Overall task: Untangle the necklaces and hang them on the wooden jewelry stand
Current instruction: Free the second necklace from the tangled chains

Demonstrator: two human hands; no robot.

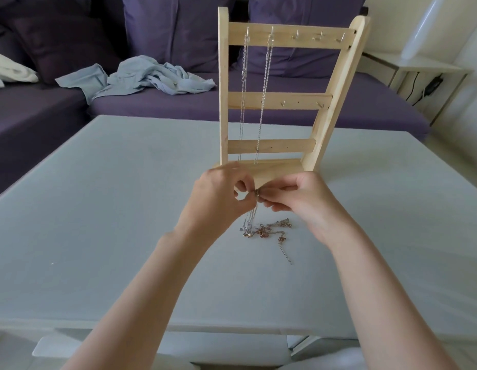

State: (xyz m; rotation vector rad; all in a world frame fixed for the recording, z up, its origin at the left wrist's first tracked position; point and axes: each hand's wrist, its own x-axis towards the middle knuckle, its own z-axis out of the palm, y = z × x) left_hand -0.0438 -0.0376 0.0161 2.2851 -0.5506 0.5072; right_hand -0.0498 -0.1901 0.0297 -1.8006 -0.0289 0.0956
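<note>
Table (98,209) — stand (274,100), tangled necklaces (266,231)

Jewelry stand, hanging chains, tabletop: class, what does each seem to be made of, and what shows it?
Jewelry stand: pale unfinished-looking wood, with faint grain.
Hanging chains: probably silver-toned metal, with fine glinting links.
Tabletop: smooth matte pale grey-blue surface; material unclear, perhaps laminate or frosted glass.

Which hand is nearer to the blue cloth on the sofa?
Left. The left hand is at the table's middle, on the blue cloth's side; the right hand is beside it, farther from the cloth.
</note>
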